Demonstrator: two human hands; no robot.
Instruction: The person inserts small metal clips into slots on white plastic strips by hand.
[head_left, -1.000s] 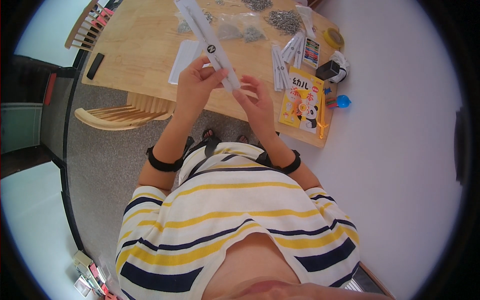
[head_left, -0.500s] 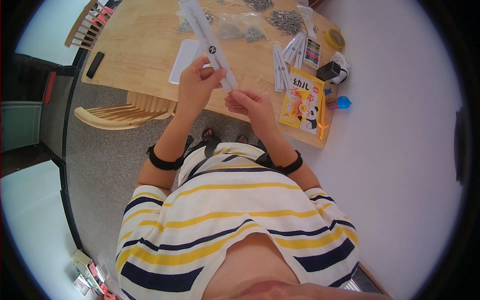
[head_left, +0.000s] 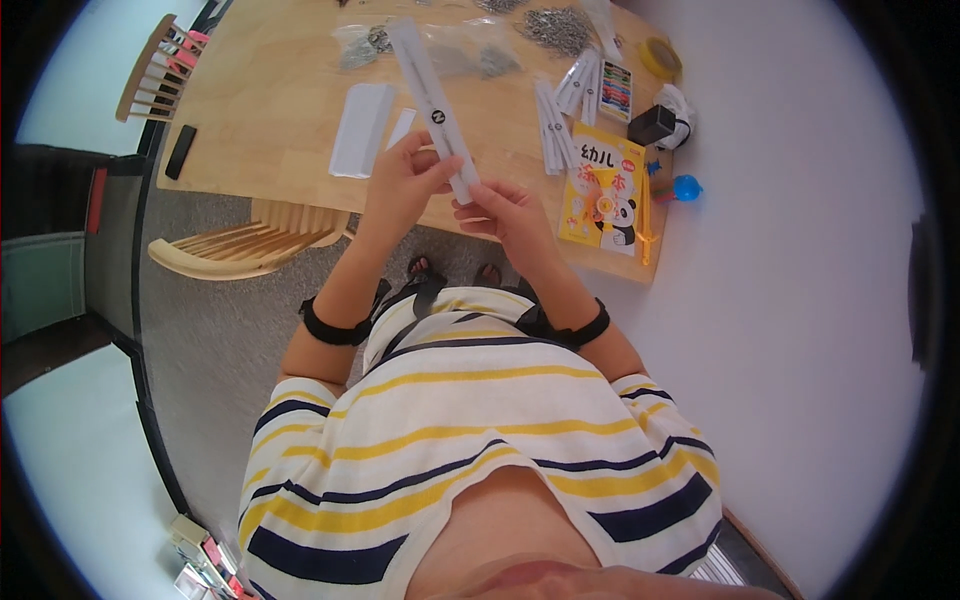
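Note:
Above the table's near edge I hold a long, narrow white packet (head_left: 425, 88) with a round black mark, tilted with its top end to the left. My left hand (head_left: 402, 185) is closed on its lower part, thumb across the front. At the bottom end, my right hand (head_left: 507, 212) pinches the packet between thumb and fingers. What lies inside it is too faint to make out. Beyond my left hand are a stack of white cards (head_left: 361, 130) and a single narrow white card (head_left: 401, 127). Similar finished-looking white packets (head_left: 556, 130) lie to the right of my hands.
Clear bags of small silver parts (head_left: 450, 60) and a heap of metal pieces (head_left: 557, 32) lie at the back. At right are yellow tape (head_left: 660, 58), crayons (head_left: 616, 90), a black box (head_left: 652, 125) and a yellow book (head_left: 600, 200). A wooden chair (head_left: 240, 250) stands left.
The packet has become slightly more upright and its ends sit a little lower in view. Both hands keep their grip. The single card beside the stack is now more plainly visible.

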